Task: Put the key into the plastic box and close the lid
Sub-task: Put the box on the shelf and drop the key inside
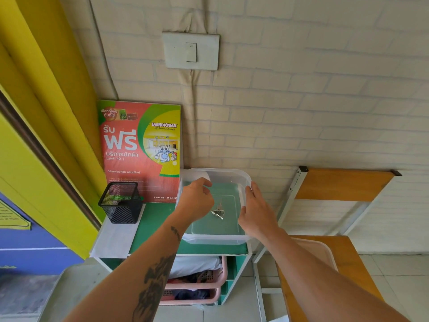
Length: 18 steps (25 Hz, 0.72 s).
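Key (217,213) on plastic box (241,180) floor, below loosely curled left fingers (205,185); right fingers (251,190) open.

A black mesh pen cup (120,202) stands left of centre, a red laundry poster (139,149) leaning behind it; pink baskets (197,284) sit at bottom centre.

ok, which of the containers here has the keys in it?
The clear plastic box on the green shelf top, between both hands; the black mesh holder and pink baskets don't.

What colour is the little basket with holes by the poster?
Black: the mesh basket, seen from the head view.
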Available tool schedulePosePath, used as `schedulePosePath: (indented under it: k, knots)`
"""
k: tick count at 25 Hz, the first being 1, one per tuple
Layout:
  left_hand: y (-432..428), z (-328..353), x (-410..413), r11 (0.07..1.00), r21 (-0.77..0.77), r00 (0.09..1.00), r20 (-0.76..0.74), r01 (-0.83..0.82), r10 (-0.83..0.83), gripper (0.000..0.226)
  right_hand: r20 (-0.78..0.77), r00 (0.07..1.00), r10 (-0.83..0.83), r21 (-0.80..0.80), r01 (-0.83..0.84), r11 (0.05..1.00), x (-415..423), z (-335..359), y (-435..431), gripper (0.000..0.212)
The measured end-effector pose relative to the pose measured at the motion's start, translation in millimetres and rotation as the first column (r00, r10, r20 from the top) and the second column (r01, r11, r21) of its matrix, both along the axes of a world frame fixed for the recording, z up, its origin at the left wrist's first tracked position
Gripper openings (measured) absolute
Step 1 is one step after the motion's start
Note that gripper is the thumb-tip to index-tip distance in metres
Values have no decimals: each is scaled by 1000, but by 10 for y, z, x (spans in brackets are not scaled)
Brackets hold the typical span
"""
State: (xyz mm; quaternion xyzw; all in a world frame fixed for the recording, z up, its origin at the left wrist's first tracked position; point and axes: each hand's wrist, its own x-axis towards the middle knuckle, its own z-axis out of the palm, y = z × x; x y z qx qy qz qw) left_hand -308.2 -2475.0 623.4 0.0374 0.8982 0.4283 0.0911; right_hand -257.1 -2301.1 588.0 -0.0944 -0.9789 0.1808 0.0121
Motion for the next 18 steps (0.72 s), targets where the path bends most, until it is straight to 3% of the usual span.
schedulePosePath:
  k: [9,18]
  knots:
    - [-130,83,107,1000,-3,998,-65,-12,12,32,36,998,54,-29,-53,998,50,159,50,61]
    - [270,347,315,986,166,996,-88,29,-14,30,-70,996,61,-188,-73,979,468,540,494,58]
